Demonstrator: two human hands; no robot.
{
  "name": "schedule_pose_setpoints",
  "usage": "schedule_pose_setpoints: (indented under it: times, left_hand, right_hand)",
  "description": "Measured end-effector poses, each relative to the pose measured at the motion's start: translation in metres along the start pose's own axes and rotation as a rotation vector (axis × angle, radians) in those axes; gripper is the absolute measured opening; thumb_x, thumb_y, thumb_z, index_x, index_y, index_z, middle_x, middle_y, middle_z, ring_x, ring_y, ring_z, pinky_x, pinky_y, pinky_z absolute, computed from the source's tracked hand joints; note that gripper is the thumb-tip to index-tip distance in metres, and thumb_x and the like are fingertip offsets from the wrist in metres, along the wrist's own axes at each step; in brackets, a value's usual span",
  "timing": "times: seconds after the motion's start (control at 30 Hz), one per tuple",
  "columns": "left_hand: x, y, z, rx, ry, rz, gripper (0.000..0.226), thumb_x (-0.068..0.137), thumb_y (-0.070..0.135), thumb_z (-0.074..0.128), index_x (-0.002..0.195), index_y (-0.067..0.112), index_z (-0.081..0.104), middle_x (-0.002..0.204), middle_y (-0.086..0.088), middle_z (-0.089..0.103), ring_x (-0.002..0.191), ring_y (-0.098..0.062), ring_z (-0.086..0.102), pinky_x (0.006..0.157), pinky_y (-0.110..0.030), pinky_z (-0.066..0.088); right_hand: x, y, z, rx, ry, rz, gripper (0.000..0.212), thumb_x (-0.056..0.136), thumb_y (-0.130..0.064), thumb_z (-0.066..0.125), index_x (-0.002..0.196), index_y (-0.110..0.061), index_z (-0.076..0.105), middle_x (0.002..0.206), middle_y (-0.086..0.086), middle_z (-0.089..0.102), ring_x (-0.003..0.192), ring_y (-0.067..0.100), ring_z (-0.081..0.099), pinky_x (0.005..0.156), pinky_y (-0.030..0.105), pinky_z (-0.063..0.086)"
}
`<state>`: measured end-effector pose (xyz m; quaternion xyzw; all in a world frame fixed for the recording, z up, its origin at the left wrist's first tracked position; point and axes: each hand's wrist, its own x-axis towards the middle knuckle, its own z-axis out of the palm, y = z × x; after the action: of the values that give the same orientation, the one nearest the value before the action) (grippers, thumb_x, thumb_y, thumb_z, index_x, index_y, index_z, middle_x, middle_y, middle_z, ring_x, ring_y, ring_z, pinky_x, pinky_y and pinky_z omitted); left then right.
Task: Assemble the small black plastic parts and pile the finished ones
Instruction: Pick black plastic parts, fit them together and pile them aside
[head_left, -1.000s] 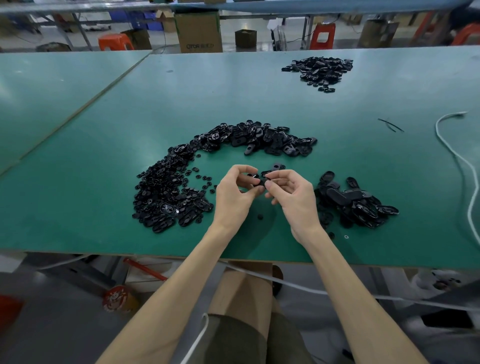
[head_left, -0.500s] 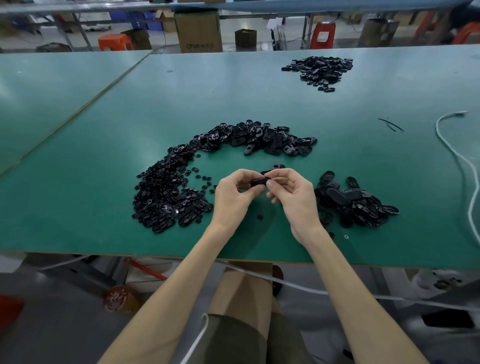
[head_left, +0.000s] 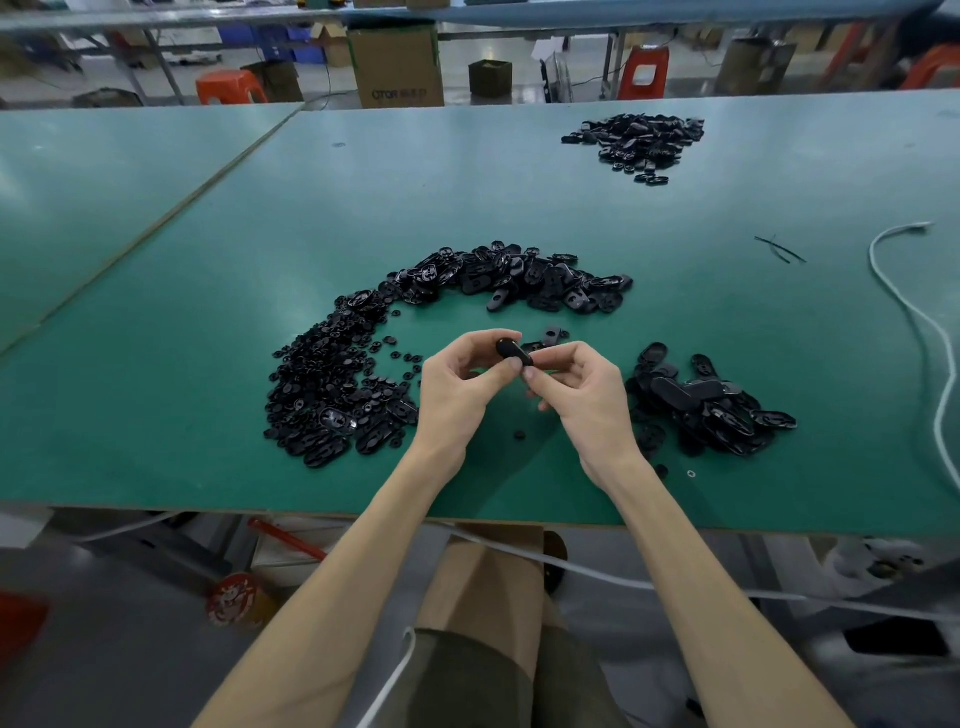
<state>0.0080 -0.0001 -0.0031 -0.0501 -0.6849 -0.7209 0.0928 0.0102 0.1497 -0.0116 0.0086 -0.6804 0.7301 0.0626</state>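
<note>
Two hands pinch one black oval part (head_left: 513, 354) between them, left hand (head_left: 460, 387) at its left end, right hand (head_left: 584, 397) at its right, above the green table (head_left: 208, 322). Leftward spread loose parts (head_left: 332, 395); a smaller pile (head_left: 711, 405) sits just right.

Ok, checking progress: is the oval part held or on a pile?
Held: left hand and right hand pinch the oval part above the table.

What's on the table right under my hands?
One small round black piece lies on the green table between the wrists. Whatever sits directly beneath the left hand and right hand is covered.
</note>
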Motion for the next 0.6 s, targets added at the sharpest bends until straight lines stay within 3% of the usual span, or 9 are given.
schedule_pose_setpoints:
  times: [0.2,0.27,0.37,0.47,0.6]
  left_hand:
    - [0.0004,0.002,-0.0009,-0.064,0.014,-0.024,0.035,0.088,-0.002,0.074,0.114,0.021,0.078,0.105,-0.005,0.078,0.092,-0.015,0.068,0.09,-0.022,0.053]
    - [0.0007,0.0013,-0.0003,-0.067,0.011,-0.029,0.035,0.089,-0.002,0.073,0.115,0.022,0.078,0.093,-0.007,0.076,0.086,-0.015,0.066,0.089,-0.021,0.052]
    - [0.0006,-0.0004,0.0006,-0.047,-0.031,-0.028,0.036,0.091,-0.002,0.07,0.118,0.021,0.077,0.077,0.005,0.063,0.079,-0.011,0.06,0.086,-0.021,0.05]
    - [-0.0001,-0.0012,0.0031,0.016,-0.098,-0.016,0.032,0.09,0.004,0.076,0.118,0.019,0.076,0.091,0.001,0.077,0.089,-0.014,0.072,0.088,-0.022,0.054]
    - [-0.0006,-0.0024,0.0047,0.057,-0.091,-0.043,0.026,0.085,0.01,0.083,0.108,0.013,0.071,0.094,-0.005,0.079,0.091,-0.019,0.076,0.085,-0.028,0.058]
  right_hand:
    - [0.0002,0.0005,0.0005,-0.051,-0.008,-0.007,0.009,0.09,-0.007,0.078,0.094,-0.016,0.077,0.086,0.006,0.079,0.073,0.01,0.069,0.063,0.021,0.053]
    - [0.0006,0.0007,0.0008,-0.031,0.024,-0.016,0.008,0.091,-0.009,0.078,0.097,-0.013,0.074,0.083,0.003,0.077,0.072,0.009,0.067,0.062,0.02,0.051]
    - [0.001,0.0014,0.0002,0.007,0.062,-0.022,0.013,0.092,-0.013,0.078,0.102,-0.01,0.071,0.087,-0.002,0.076,0.072,0.009,0.067,0.062,0.022,0.052]
    - [0.0011,0.0031,0.0009,-0.044,0.041,-0.04,0.005,0.096,-0.018,0.074,0.099,-0.015,0.073,0.084,-0.005,0.076,0.072,0.008,0.066,0.062,0.023,0.051]
    - [0.001,0.0034,0.0009,-0.079,0.038,-0.05,0.005,0.095,-0.022,0.075,0.094,-0.017,0.075,0.079,-0.004,0.075,0.071,0.009,0.065,0.062,0.027,0.05]
